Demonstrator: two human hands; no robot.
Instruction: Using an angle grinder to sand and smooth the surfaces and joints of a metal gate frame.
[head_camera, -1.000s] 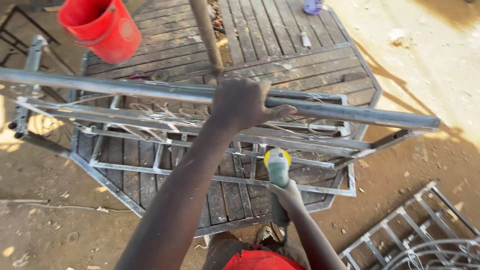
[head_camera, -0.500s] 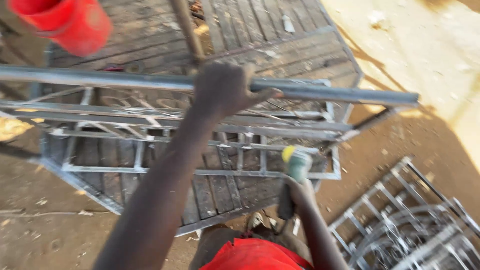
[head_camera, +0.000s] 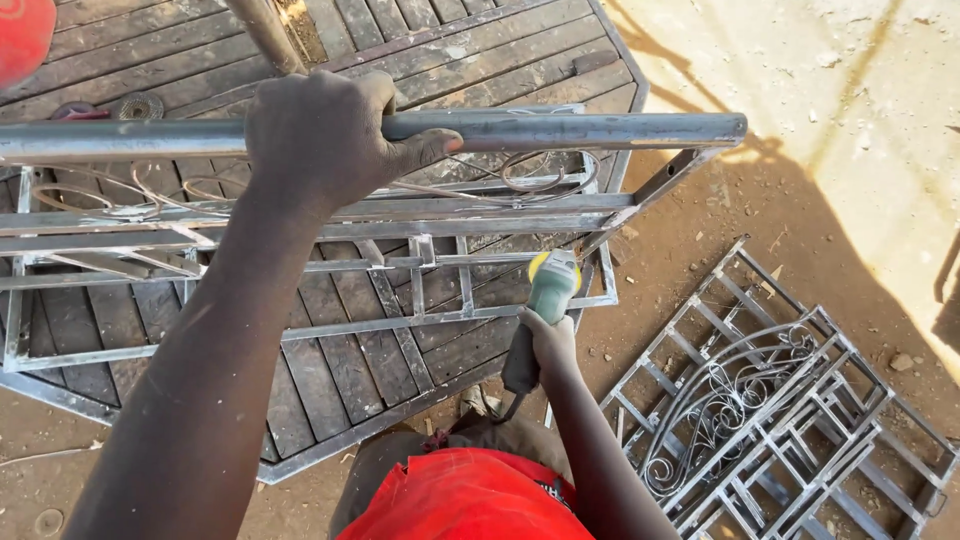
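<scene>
Over a wooden-slat platform (head_camera: 480, 60) on the dirt ground, the person's left hand (head_camera: 325, 135) is wrapped tight around a long steel pipe (head_camera: 560, 130) that runs along the top of a welded metal frame (head_camera: 400, 215), fingers over the top and thumb pressed along the near side. Lower down, the right hand (head_camera: 548, 340) is closed round the dark handle of a green angle grinder (head_camera: 545, 295), its yellow-topped head sitting right by the frame's lower rails. Red clothing (head_camera: 465, 500) shows at the bottom edge. Off to the right, well apart, a stack of scrollwork metal grilles (head_camera: 770, 410) lies on the ground.
</scene>
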